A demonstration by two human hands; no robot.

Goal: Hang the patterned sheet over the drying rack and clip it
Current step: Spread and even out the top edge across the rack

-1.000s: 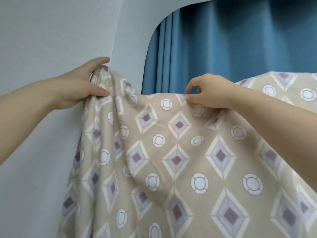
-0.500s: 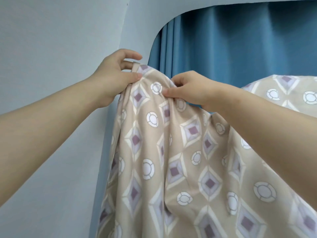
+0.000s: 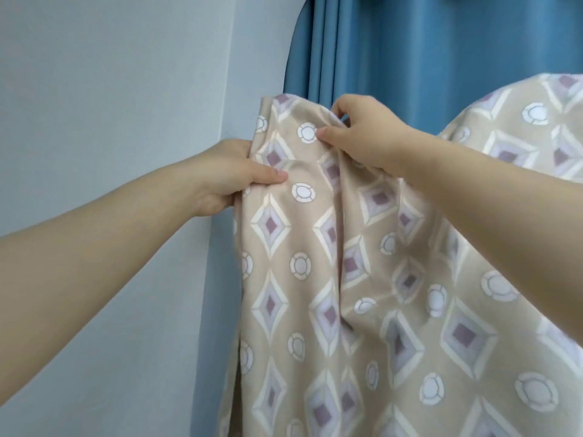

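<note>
Gripping the patterned sheet at its left edge, the left hand pinches cloth. The right hand pinches the top fold before a blue curtain.

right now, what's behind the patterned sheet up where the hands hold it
A blue curtain shows behind the patterned sheet, with pale wall left. Whatever bears the sheet is covered.

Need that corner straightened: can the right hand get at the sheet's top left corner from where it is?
Probably yes: the right hand pinches the top edge of the sheet beside that corner, with nothing between them.
</note>
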